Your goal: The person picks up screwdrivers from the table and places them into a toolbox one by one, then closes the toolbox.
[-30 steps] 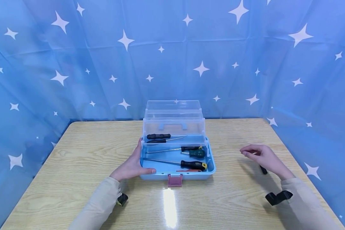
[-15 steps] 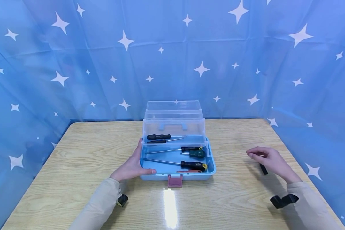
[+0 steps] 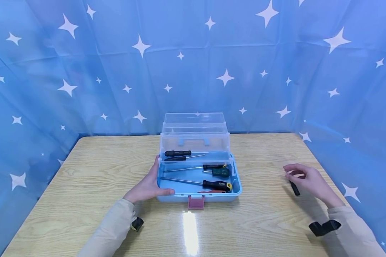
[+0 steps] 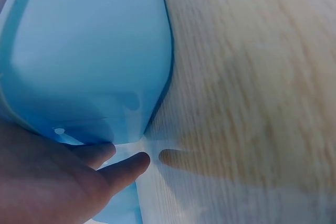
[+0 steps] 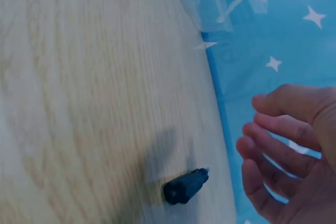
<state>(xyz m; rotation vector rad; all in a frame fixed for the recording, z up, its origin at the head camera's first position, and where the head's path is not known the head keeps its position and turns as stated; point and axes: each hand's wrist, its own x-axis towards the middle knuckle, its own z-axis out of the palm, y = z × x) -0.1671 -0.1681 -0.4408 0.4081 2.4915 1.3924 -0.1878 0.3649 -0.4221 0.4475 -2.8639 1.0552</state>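
My left hand (image 3: 144, 185) holds the left end of an open light blue toolbox (image 3: 180, 195), thumb over the front rim and fingers along the side towards the back. In the left wrist view, fingertips reach round the box wall (image 4: 89, 51). Several screwdrivers lie inside, among them a long one with a black and yellow handle (image 3: 216, 185) and a stubby green one (image 3: 221, 172). Near the table's right edge hovers my right hand (image 3: 305, 180), fingers loosely bent and holding nothing. Below it lies a short black tool (image 5: 184, 187) with a small tip, partly hidden in the head view.
The clear lid (image 3: 194, 142) of the toolbox stands raised at the back, above two dark-handled screwdrivers. A pink latch (image 3: 196, 202) hangs down in front. A blue star-patterned curtain (image 3: 193, 71) surrounds the wooden table (image 3: 99, 171) at back and sides.
My right hand has drifted to the right and slightly towards me, over the short black tool. The left hand and the toolbox have stayed in place.
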